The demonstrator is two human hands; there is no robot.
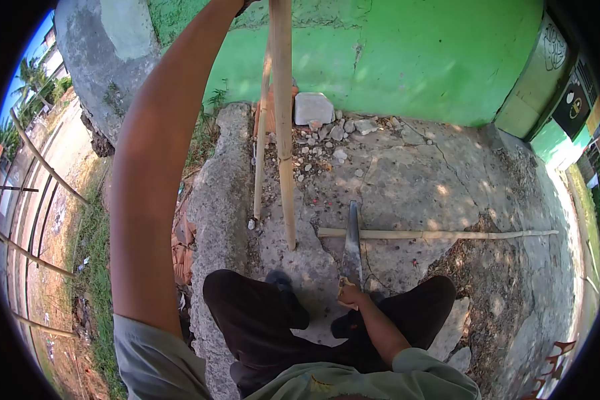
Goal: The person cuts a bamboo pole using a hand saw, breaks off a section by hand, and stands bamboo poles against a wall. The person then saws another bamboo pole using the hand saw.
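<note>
A handsaw [352, 248] points away from me, its wooden handle in my closed right hand [349, 295], low between my knees. Its blade passes over a thin bamboo pole [440, 235] lying crosswise on the concrete; whether they touch I cannot tell. My left arm stretches up to the top edge, where only a bit of my left hand [248, 4] shows beside a thick upright bamboo pole [283, 127]. The fingers are cut off by the frame. That pole's lower end meets the ground ahead of my feet. Behind it stands a thinner pole [261, 147], leaning slightly.
A green wall [407, 67] rises ahead, with a pale block [314, 109] and rubble [337, 133] at its foot. A rough concrete ledge [220, 180] runs along my left. Grass and slanted sticks [50, 163] lie beyond it. The cracked concrete floor [413, 173] extends rightward.
</note>
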